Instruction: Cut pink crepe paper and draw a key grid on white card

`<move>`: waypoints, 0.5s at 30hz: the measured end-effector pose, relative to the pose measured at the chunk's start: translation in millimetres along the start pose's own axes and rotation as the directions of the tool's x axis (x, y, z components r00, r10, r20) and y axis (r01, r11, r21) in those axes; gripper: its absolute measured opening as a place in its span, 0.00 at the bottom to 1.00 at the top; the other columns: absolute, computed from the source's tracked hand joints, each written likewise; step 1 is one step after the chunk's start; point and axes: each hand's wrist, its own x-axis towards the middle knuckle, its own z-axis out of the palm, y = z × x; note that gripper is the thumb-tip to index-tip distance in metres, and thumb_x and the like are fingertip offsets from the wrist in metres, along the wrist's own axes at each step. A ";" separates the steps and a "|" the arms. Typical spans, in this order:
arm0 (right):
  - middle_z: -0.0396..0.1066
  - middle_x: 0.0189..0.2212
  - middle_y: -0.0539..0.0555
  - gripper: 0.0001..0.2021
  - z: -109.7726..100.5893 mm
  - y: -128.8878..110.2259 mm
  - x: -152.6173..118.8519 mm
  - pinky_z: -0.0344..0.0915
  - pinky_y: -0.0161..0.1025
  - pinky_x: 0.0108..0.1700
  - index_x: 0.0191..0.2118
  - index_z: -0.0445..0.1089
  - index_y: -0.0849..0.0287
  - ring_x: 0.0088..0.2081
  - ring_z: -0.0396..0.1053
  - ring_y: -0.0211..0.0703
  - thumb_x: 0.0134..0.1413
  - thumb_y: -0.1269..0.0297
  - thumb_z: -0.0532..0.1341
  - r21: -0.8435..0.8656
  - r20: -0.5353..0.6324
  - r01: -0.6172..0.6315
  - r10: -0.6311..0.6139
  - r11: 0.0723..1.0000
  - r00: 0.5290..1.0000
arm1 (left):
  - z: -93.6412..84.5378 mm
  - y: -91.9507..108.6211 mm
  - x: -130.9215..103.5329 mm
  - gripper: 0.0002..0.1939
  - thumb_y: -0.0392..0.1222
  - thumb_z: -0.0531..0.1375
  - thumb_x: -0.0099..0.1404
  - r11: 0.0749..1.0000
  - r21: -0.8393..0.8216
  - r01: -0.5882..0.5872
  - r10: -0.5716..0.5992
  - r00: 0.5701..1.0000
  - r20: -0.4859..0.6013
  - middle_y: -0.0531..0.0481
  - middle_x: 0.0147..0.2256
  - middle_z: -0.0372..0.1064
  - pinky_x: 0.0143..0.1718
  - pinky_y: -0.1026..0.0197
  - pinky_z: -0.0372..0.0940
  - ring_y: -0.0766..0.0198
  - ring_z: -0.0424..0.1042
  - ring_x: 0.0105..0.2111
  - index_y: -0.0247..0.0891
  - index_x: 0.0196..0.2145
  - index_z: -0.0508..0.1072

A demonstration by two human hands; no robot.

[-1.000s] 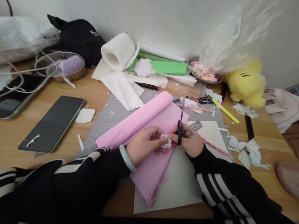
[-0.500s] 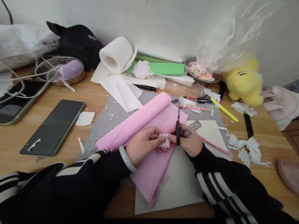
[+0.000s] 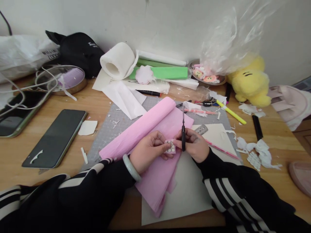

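My left hand (image 3: 152, 149) pinches a small sheet of round white stickers (image 3: 172, 147) between thumb and fingers. My right hand (image 3: 194, 145) has a pair of scissors (image 3: 183, 137) hooked in it, black handle towards me and blades pointing away. The thumb and fingertip of that hand touch the sheet's right edge. Beneath both hands lies a pink crepe paper roll (image 3: 138, 127), partly unrolled towards me. Under it are a sheet of cream paper (image 3: 184, 194) and a grey cutting mat (image 3: 109, 129). My palms hide part of the pink paper.
A phone (image 3: 55, 139) lies at left. Behind stand a toilet paper roll (image 3: 118, 60), green crepe paper (image 3: 171, 72) and a metal bowl (image 3: 194, 64) of pink pieces. A yellow plush toy (image 3: 250, 81), a yellow highlighter (image 3: 230, 111) and paper scraps (image 3: 263, 155) are at right.
The view has shifted slightly. Both hands keep nearly the same pose on the sticker sheet, and the scissors stay in my right hand.
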 end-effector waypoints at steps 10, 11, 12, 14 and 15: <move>0.64 0.14 0.43 0.16 0.5 -1.2 -0.6 0.58 0.29 0.18 0.19 0.64 0.61 0.15 0.59 0.29 0.19 0.72 0.71 0.008 -0.008 0.000 0.000 1.000 1.000 | 0.3 0.1 -1.0 0.15 0.39 0.65 0.50 1.000 0.014 -0.013 0.013 1.000 -0.017 0.56 0.20 0.70 0.25 0.66 0.66 0.66 0.72 0.22 0.37 0.26 0.59; 0.64 0.14 0.43 0.16 0.1 -0.6 -0.5 0.58 0.29 0.18 0.19 0.64 0.61 0.15 0.60 0.29 0.20 0.72 0.71 0.005 -0.010 0.003 -0.002 1.000 1.000 | 0.2 -0.1 -1.0 0.15 0.39 0.65 0.50 1.000 0.013 -0.013 0.014 1.000 -0.016 0.56 0.21 0.70 0.25 0.66 0.66 0.66 0.72 0.22 0.37 0.27 0.59; 0.64 0.14 0.43 0.15 -0.4 0.0 -0.5 0.58 0.29 0.18 0.19 0.64 0.61 0.16 0.60 0.30 0.20 0.72 0.71 0.001 -0.008 0.006 -0.006 1.000 1.000 | 0.3 -0.1 -1.0 0.15 0.39 0.65 0.50 1.000 0.013 -0.012 0.012 1.000 -0.015 0.56 0.21 0.70 0.25 0.66 0.66 0.66 0.72 0.23 0.37 0.27 0.59; 0.65 0.15 0.44 0.15 -1.4 1.4 -0.4 0.58 0.29 0.19 0.20 0.64 0.61 0.16 0.60 0.30 0.21 0.72 0.71 -0.002 -0.012 0.018 -0.019 1.000 1.000 | 0.7 0.3 -0.7 0.15 0.38 0.64 0.50 1.000 0.017 -0.007 0.007 1.000 -0.016 0.55 0.21 0.70 0.25 0.65 0.66 0.66 0.72 0.23 0.37 0.27 0.59; 0.65 0.15 0.44 0.15 -1.7 1.9 -0.4 0.58 0.29 0.18 0.20 0.64 0.61 0.16 0.59 0.30 0.21 0.71 0.71 0.000 -0.020 0.023 -0.023 1.000 1.000 | 1.0 0.6 -0.6 0.14 0.37 0.64 0.50 1.000 0.021 -0.005 0.005 1.000 -0.015 0.55 0.20 0.70 0.25 0.65 0.65 0.66 0.72 0.23 0.37 0.27 0.59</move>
